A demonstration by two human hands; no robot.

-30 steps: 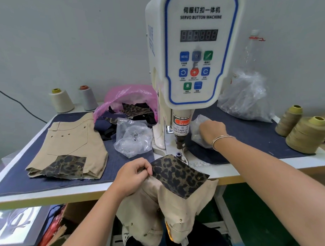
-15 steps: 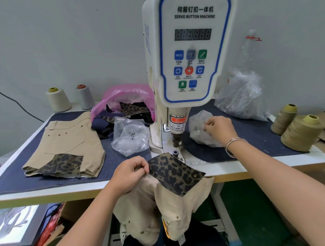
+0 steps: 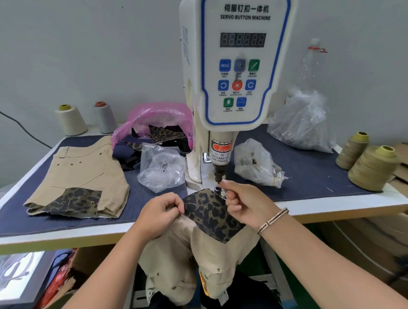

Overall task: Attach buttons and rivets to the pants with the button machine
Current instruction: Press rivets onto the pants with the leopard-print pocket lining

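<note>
Head view: both hands at the button machine [image 3: 241, 67].
Left hand [image 3: 160, 212]: pinching the leopard-print pocket flap [image 3: 209, 212] on the khaki pants [image 3: 178, 254].
Right hand [image 3: 247, 204]: fingers curled, fingertips pinched right beneath the machine's punch [image 3: 218, 174]; what they hold is too small to tell.

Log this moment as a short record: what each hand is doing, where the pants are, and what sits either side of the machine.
left hand: pinches the leopard flap of the pants
right hand: fingers curled at the die under the punch; held part too small to tell
pants: hanging off the table front
machine sides: clear bags, left and right
</note>
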